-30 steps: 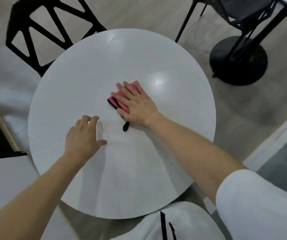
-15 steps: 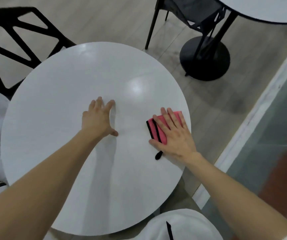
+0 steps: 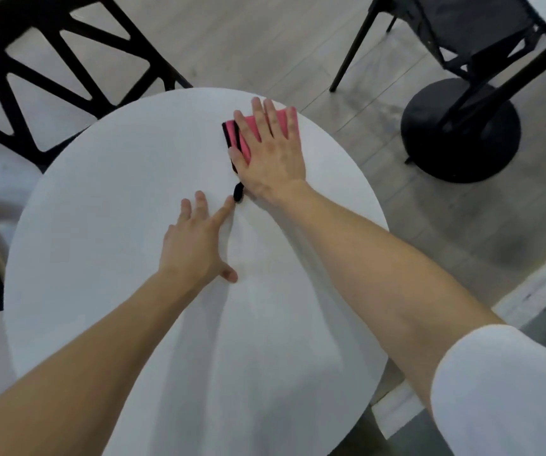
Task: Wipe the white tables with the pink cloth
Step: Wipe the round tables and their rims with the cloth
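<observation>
Right hand (image 3: 270,153) presses the pink cloth (image 3: 252,129) flat, fingers straight, at the surface's (image 3: 107,209) one o'clock edge; left hand (image 3: 197,240) rests spread mid-surface.

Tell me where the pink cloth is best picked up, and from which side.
Probably the black loop trailing from the near corner of the pink cloth, pinched from the person's side. The cloth lies flat on the white table, pressed under the straight fingers of the right hand, so no edge stands up; the loop lies free of that hand.
</observation>
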`<state>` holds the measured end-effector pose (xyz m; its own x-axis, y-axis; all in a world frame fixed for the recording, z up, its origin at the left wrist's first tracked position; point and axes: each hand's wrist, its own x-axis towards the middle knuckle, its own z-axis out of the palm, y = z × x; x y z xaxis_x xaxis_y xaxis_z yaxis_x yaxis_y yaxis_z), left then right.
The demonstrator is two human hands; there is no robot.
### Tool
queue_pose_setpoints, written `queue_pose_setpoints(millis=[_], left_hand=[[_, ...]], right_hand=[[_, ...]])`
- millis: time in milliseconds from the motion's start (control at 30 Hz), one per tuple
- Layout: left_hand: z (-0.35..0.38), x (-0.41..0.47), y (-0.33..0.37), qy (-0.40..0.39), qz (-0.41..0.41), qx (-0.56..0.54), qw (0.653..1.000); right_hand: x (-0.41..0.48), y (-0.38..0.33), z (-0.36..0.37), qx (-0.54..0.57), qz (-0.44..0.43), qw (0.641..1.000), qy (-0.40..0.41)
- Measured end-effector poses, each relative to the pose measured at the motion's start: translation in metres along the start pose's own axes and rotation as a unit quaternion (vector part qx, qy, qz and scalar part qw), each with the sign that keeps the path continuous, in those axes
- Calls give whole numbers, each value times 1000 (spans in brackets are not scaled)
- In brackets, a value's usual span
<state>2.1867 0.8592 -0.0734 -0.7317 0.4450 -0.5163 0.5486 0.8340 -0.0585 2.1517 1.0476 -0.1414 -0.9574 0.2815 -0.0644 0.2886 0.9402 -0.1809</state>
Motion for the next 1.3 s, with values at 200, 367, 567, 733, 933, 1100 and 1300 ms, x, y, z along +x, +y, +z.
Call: queue_pose_setpoints(millis=[200,367,567,733,933,1100,1300], left_hand=[[-4,-5,1,-10,-6,5,1000],[-8,-6,4,-22,-16,-18,999],[-8,-5,2,-24,-18,-28,999],[-4,-3,3,-28,-19,-42,999],[-4,-6,6,-40,-35,-43,998],[-3,-7,8,-39,-30,-30,998],[-2,-3,8,-38,-32,-42,998]], right_hand=[[-109,71,-2,21,-35,999,2],[-136,88,-11,-12,-1,1000,-19],[37,-35,4,9,-35,999,15],[95,-87,15,-6,-115,993,-26],[5,15,7,47,-67,997,14],[-140,90,-14,11,42,999,-9],[-33,40,-6,2,41,999,20]])
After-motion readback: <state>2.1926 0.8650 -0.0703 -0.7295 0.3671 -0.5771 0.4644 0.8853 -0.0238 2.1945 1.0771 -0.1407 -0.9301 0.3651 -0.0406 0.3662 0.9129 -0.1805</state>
